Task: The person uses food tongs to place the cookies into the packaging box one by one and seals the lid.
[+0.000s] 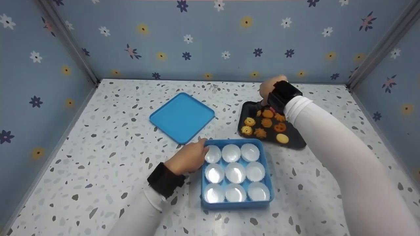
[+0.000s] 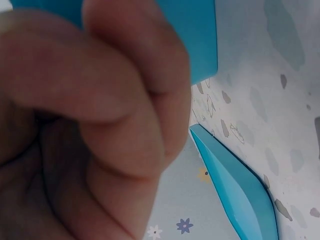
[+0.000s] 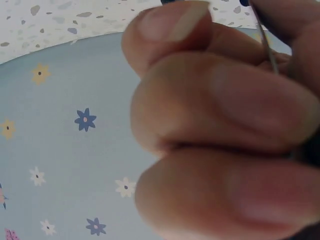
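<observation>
My left hand [image 1: 190, 156] grips the upper left corner of a blue box [image 1: 238, 205], which holds rows of white fluted paper cups [image 1: 235, 172]. In the left wrist view its fingers [image 2: 125, 85] are curled against the blue wall. Over the back of a black tray [image 1: 297, 141] is my right hand [image 1: 269, 88], fingers curled. It holds a thin tool with a metal edge [image 3: 267, 47], mostly hidden by the fingers; I cannot tell its kind. Several small cookies [image 1: 266, 123] of different shapes lie on the tray, among them a pretzel-shaped one [image 1: 280, 127] and a pale round one [image 1: 282, 138].
A flat blue lid [image 1: 182, 118] lies on the speckled white tabletop [image 1: 108, 131], behind and left of the box. Flower-patterned panels [image 1: 210, 39] stand at the back and on both sides. The right sleeve [image 1: 347, 157] passes over the tray's right part.
</observation>
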A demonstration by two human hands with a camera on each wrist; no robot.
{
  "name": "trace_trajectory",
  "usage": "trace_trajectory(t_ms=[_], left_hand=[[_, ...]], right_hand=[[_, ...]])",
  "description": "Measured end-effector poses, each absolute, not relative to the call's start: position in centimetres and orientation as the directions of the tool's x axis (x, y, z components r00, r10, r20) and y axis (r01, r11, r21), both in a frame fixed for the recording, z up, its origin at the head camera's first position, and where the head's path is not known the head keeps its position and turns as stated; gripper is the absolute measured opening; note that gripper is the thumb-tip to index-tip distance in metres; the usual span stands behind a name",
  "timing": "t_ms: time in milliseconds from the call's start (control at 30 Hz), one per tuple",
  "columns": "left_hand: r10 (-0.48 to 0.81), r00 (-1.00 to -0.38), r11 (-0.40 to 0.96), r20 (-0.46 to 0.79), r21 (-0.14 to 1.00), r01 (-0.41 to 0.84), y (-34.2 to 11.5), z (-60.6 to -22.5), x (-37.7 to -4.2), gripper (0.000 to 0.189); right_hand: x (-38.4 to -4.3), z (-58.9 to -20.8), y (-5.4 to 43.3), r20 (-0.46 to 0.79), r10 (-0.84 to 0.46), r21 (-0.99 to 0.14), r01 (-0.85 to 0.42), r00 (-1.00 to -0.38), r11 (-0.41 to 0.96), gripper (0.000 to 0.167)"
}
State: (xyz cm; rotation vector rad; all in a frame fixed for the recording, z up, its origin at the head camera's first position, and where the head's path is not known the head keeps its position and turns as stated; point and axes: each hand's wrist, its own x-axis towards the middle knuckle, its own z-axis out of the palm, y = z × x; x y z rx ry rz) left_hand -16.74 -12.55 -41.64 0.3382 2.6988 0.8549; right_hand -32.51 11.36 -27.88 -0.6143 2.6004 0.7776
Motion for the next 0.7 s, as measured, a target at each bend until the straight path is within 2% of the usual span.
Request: trace_trajectory(t_ms=[300,533,700], left_hand=[[0.311,-0.929,0.807,-0.201,0.572,0.146,-12.6,-41.8,-16.8,0.049],[0.307,-0.929,0.806,-0.205,0.576,0.139,-12.6,-41.8,-16.7,0.049],[0.299,-0.926,0.798,-0.228,0.591,0.112,-12.7,-41.7,-16.9,0.05]], right_hand=[[-32.4,-27.9,10.9,-0.421,-0.312,0.444,-0.493,-0.852,0.748,0.045],[-32.8,-27.7,11.4,-0.441,-0.326,0.457,-0.522,-0.836,0.72,0.046],[-33.5,-27.9,12.4,-0.406,-0.315,0.445,-0.487,-0.858,0.752,0.047]])
